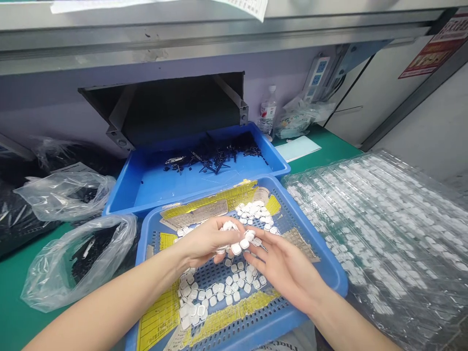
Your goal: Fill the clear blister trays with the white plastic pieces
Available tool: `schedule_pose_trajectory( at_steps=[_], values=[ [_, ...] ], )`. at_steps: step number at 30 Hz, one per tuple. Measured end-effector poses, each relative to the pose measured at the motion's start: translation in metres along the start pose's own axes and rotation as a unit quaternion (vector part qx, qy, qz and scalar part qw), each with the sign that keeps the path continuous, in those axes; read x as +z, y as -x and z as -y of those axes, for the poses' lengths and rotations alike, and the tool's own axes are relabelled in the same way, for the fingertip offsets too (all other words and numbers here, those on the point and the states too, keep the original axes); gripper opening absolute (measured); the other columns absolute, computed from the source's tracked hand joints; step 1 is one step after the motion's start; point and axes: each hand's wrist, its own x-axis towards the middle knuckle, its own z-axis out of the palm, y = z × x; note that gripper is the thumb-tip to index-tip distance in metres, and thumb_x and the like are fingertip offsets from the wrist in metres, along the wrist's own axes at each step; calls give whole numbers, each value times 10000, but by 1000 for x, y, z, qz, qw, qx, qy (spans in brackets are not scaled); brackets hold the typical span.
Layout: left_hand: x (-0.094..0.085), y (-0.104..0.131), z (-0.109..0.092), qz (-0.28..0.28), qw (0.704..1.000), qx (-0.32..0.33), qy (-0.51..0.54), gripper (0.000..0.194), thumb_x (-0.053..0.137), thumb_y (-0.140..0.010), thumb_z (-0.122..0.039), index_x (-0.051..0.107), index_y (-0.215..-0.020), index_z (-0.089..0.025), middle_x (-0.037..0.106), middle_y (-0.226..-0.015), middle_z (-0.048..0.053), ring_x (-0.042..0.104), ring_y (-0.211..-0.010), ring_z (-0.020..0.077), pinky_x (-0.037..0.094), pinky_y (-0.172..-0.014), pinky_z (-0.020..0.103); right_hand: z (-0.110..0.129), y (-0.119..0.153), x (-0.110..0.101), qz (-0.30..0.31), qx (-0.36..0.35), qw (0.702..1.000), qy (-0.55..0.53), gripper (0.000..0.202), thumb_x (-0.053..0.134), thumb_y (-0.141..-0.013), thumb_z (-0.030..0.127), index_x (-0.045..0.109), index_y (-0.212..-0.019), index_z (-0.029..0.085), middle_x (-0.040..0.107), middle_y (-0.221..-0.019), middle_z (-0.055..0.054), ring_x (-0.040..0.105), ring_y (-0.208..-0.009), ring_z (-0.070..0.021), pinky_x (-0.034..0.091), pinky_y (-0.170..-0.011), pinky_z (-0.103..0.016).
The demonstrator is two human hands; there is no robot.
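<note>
My left hand (212, 239) is closed around a handful of small white rounded-square plastic pieces (236, 248) above a blue perforated basket (338, 278). My right hand (283, 258) is beside it with fingers apart and palm turned inward; its fingertips touch the edge of the handful. Whether a piece lies between the right fingers is partly hidden. More white pieces (229, 290) lie loose in the basket, spread along its near side and heaped at the far side. Yellow and brown printed sheets (161, 312) line parts of the basket.
Behind stands a blue tray (153, 187) with black plastic scraps, below a dark chute opening (183, 105). Clear bags (120, 239) with black bits sit left. Layered clear trays (365, 214) of white pieces lie right. A water bottle (268, 111) stands by the wall.
</note>
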Motion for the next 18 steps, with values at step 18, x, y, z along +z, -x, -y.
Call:
schedule_pose_trajectory(
  at_steps=[18],
  values=[
    [1,-3,6,-15,1000,-3,21,189,610,-661,-300,520,-772,-176,560,-623,-15,517,-513,68,275,-319,109,-3,1,0,-14,-36,997,64,123,623,-663,235,568,-746,163,549,-775,-23,526,-746,-124,406,-674,-266]
  ],
)
